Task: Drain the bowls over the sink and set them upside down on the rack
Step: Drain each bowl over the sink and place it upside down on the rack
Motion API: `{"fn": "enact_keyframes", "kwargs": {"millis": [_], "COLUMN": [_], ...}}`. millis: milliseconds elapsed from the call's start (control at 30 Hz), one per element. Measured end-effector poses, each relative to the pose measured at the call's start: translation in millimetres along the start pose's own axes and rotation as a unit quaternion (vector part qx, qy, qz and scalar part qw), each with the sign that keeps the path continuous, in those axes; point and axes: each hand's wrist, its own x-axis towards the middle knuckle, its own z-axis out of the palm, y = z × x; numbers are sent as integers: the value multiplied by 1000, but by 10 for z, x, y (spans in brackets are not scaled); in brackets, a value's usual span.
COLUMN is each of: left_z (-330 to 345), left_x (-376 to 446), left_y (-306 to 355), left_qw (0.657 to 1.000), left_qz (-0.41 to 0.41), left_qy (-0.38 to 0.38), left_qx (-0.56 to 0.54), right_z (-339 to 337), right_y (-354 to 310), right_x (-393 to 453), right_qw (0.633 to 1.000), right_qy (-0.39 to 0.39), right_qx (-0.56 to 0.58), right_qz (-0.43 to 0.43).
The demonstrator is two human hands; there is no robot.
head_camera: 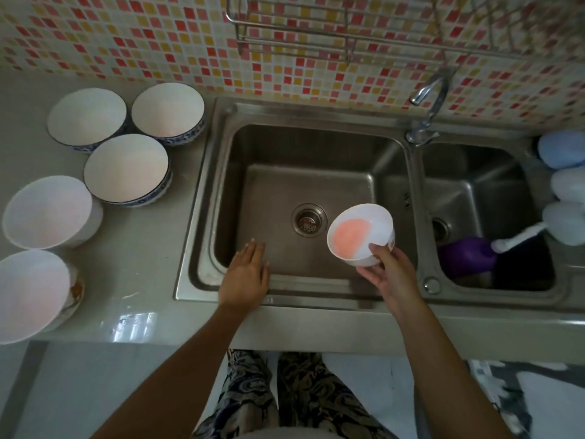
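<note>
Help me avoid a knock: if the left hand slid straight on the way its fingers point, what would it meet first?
The left hand lies flat at the sink's near rim, fingers pointing over the basin. Straight on looks free, then probably the back wall of the sink; depth is unclear. The drain sits to its right.

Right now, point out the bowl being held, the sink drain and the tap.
Held bowl (361, 234), head view, on its inside.
Sink drain (308, 220), head view, on the strainer.
Tap (435, 90), head view, on the curved spout.
</note>
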Motion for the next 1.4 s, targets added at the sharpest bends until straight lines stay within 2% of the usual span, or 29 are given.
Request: {"fn": "enact_keyframes", "kwargs": {"millis": [500, 600, 700, 833, 967, 1033, 1100, 1200, 1267, 1367, 1400], "left_z": [-10, -5, 2, 0, -2, -1, 1, 6, 3, -9, -12], "left_x": [-7, -6, -11, -15, -15, -10, -5, -20, -25, -25, -20], "left_y": [5, 5, 0, -6, -4, -1, 0, 1, 3, 19, 22], "left_qw": [1000, 1000, 1000, 1000, 1000, 1000, 1000, 1000, 1000, 1000, 1000], "left_qz": [-12, -12, -12, -8, -4, -3, -5, 0, 2, -3, -5], "left_qy": [1, 5, 6, 9, 11, 12, 14, 24, 28, 27, 26], "left_qx": [5, 3, 7, 2, 2, 1, -2, -5, -9, -13, -14], "right_z": [212, 248, 270, 311, 335, 337, 325, 278, 246, 222, 225], "right_y": [174, 209, 234, 239, 296, 328, 352, 396, 429, 398, 364], "right_x": [96, 111, 121, 105, 106, 129, 132, 106, 93, 78, 64], "right_qw": [996, 987, 963, 893, 830, 784, 715, 569, 508, 475, 483], "right_qy": [25, 42, 58, 64, 47, 36, 30, 63, 79, 63, 49], "right_qx": [-85, -144, -240, -392, -476, -527, -596, -692, -726, -743, -738], "right_qz": [-22, -52, -108, -213, -287, -327, -366, -441, -457, -467, -469]}}
